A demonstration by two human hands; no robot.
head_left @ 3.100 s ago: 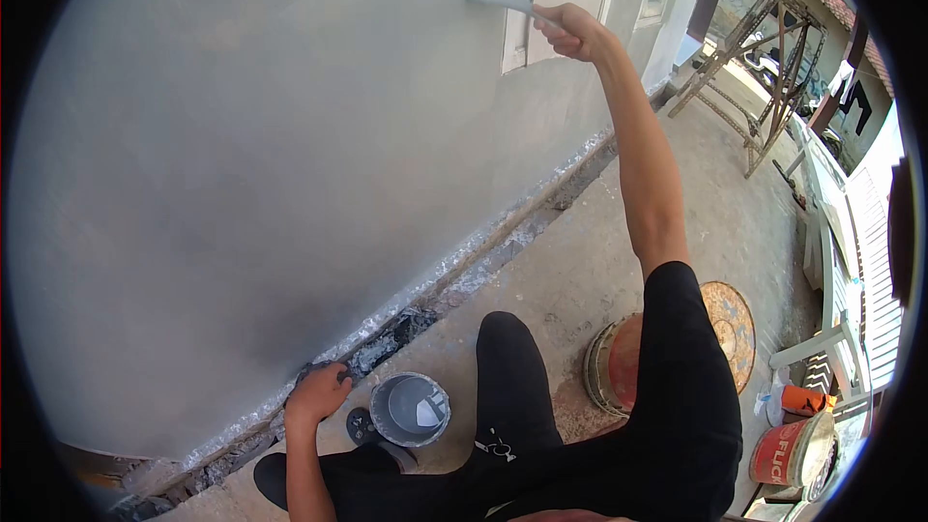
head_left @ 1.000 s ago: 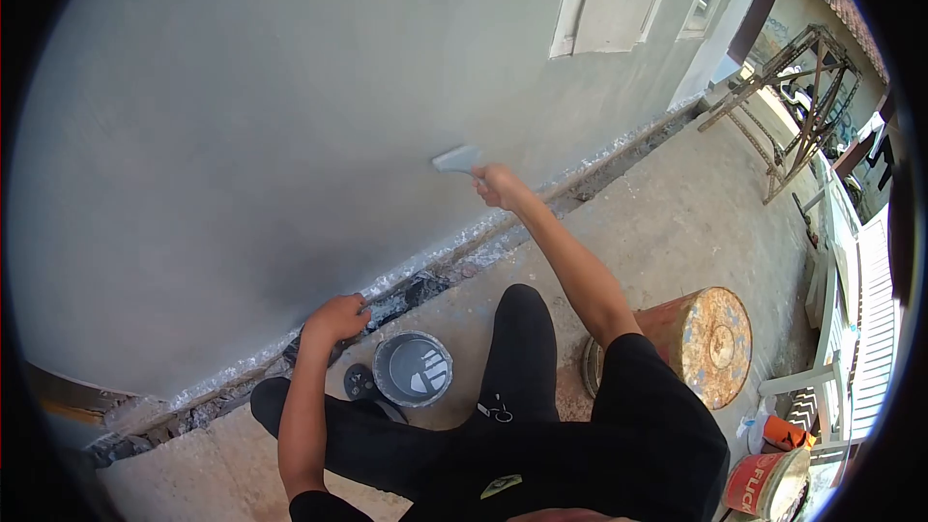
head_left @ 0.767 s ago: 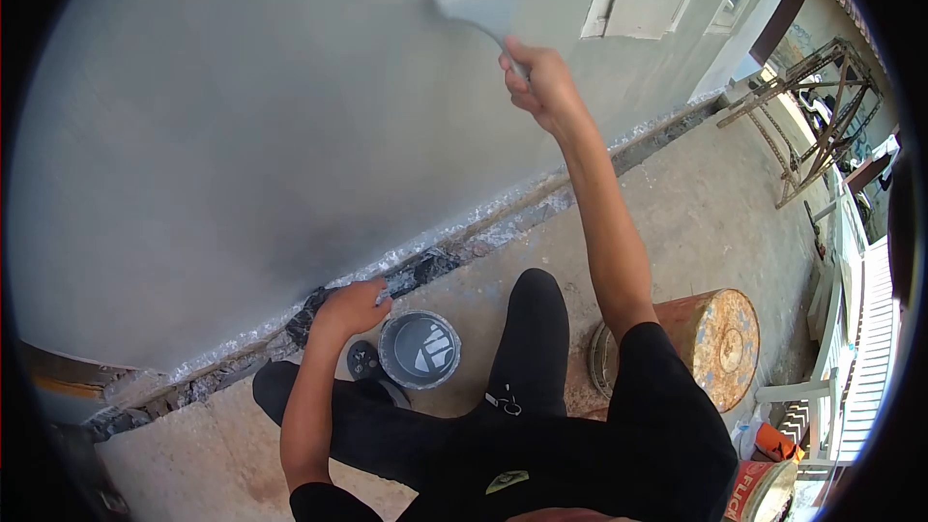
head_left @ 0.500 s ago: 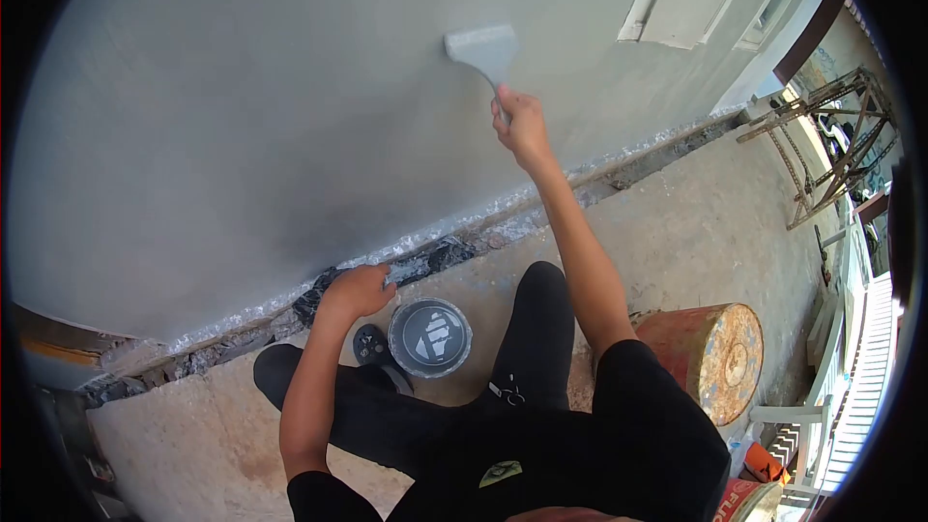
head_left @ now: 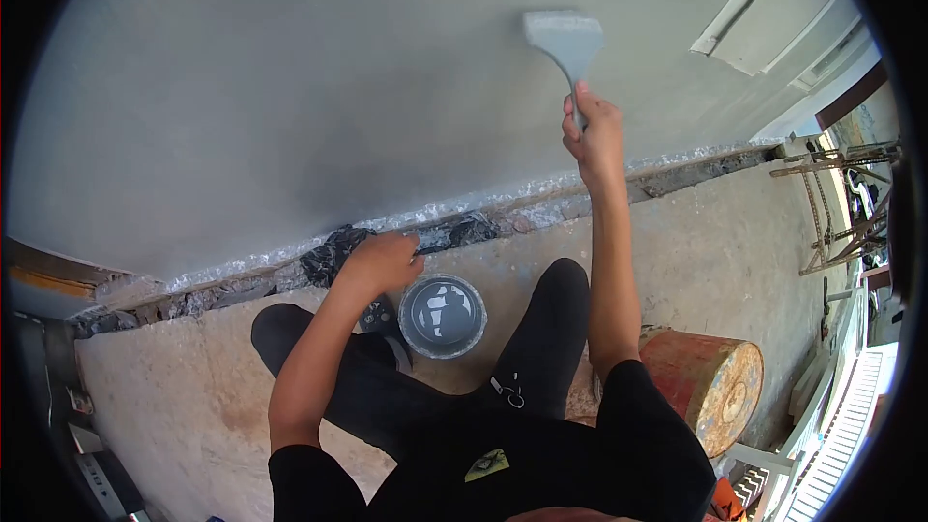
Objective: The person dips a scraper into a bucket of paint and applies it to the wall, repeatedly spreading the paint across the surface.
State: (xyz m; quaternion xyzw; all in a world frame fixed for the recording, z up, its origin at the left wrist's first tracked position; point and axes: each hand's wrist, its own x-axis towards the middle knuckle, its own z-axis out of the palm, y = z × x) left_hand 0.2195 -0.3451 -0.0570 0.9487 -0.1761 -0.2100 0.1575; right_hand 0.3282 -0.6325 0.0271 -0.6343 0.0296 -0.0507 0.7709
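My right hand (head_left: 601,135) is wrapped round the handle of a wide, flat paintbrush (head_left: 568,39), its broad end up against the grey wall (head_left: 406,68). Grey coating covers both the brush and the wall, which has a darker patch lower down. A round bucket of grey paint (head_left: 443,317) stands on the ground between my legs, shiny streaks on its surface. Just above the bucket's left side is my left hand (head_left: 385,263), fingers loosely bent and apart, with nothing visible in them.
A rubble-filled gap (head_left: 541,217) with crumpled black plastic (head_left: 333,253) runs along the wall's foot. To my right a rusty red drum (head_left: 696,382) lies on the concrete. Farther right are a rusty metal frame (head_left: 831,203) and a white railing (head_left: 831,425). Framed panels (head_left: 773,19) interrupt the wall at upper right.
My right hand and the paintbrush have moved right across the wall. My left hand has shifted slightly right and up beside the bucket. The view has turned a little.
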